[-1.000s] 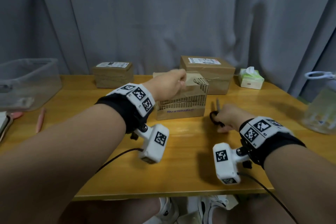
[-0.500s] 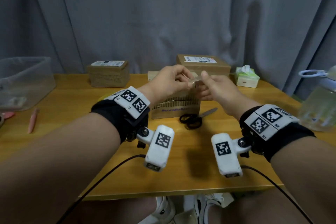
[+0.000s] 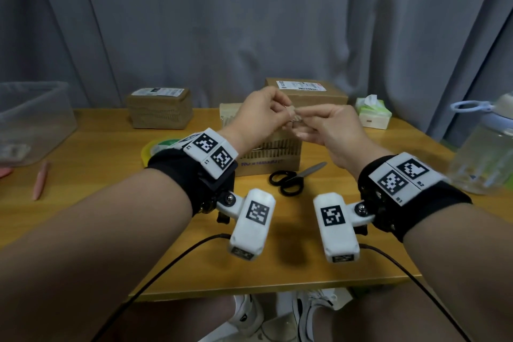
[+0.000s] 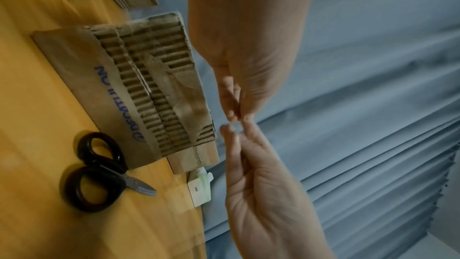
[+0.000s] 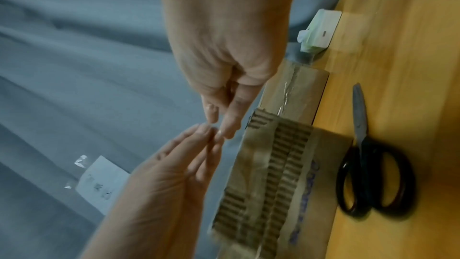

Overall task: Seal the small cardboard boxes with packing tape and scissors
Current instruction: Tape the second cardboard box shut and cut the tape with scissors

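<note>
The small cardboard box (image 3: 273, 154) with torn, ribbed sides stands mid-table; it also shows in the wrist views (image 4: 139, 90) (image 5: 281, 174). Above it my left hand (image 3: 286, 113) and right hand (image 3: 302, 115) meet fingertip to fingertip. Both pinch a small clear piece of tape (image 3: 293, 114), a blurred scrap (image 4: 234, 126) in the left wrist view. Black-handled scissors (image 3: 291, 179) (image 4: 97, 172) (image 5: 368, 174) lie shut on the table just in front of the box. A yellow-green tape roll (image 3: 155, 148) lies left of the box, partly hidden by my left wrist.
Two labelled cardboard boxes (image 3: 159, 108) (image 3: 308, 91) stand at the back by the curtain. A tissue pack (image 3: 373, 111) and a water bottle (image 3: 485, 153) are on the right. A clear plastic bin (image 3: 30, 122) and a pink pen (image 3: 40, 180) are on the left.
My right hand let go of the scissors on the table and rose to meet my left hand. The left hand lifted off the box top with the tape piece.
</note>
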`<action>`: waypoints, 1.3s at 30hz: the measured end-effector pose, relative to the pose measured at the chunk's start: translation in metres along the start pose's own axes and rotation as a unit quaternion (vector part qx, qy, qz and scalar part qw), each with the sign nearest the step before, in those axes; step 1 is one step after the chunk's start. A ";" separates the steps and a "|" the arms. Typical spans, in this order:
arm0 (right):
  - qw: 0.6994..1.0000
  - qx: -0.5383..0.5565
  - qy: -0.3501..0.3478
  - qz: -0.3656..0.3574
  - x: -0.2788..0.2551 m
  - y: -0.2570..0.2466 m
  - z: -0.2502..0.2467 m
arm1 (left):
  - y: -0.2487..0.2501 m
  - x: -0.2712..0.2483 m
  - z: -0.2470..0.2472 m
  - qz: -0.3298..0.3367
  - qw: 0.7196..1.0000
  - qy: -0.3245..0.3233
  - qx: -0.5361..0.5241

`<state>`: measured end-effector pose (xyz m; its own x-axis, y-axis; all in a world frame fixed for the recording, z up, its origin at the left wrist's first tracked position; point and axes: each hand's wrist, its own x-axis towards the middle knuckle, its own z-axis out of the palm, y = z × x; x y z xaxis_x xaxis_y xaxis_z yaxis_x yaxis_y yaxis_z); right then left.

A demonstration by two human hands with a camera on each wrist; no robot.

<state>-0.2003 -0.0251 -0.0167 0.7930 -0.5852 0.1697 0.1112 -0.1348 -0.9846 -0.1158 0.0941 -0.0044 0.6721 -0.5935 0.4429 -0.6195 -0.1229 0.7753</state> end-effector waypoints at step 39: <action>0.907 -0.374 -0.146 -0.130 0.056 0.014 0.030 | -0.063 0.007 -0.072 -0.014 0.960 -0.175 0.219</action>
<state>-0.1364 -0.0358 -0.0227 0.9351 -0.2332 0.2668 -0.0327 -0.8064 -0.5905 -0.0430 0.1550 -0.0173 0.5617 -0.8059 0.1872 -0.7652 -0.4200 0.4879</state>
